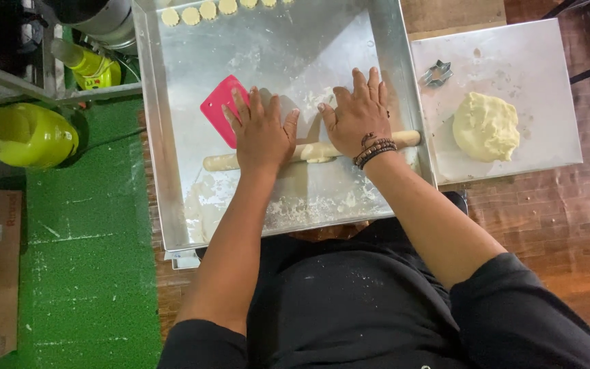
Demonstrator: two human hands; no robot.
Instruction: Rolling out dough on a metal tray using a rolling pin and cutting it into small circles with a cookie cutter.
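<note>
My left hand [261, 131] and my right hand [356, 113] lie flat, fingers spread, on a wooden rolling pin [221, 162] that stretches across a large floured metal tray [155, 137]. Thin pale dough [295, 181] lies under and in front of the pin. A pink plastic scraper [218, 108] rests on the tray, partly under my left fingers. Beaded bracelets circle my right wrist. Several round cut dough pieces [190, 15] line the tray's far edge.
A smaller metal sheet [541, 55] to the right carries a lump of yellow dough [486, 126] and a metal cookie cutter [438, 72]. A yellow-green jug [25, 134] and a bottle [90, 66] stand at the left, above a green mat [83, 260]. Wooden floor lies at the right.
</note>
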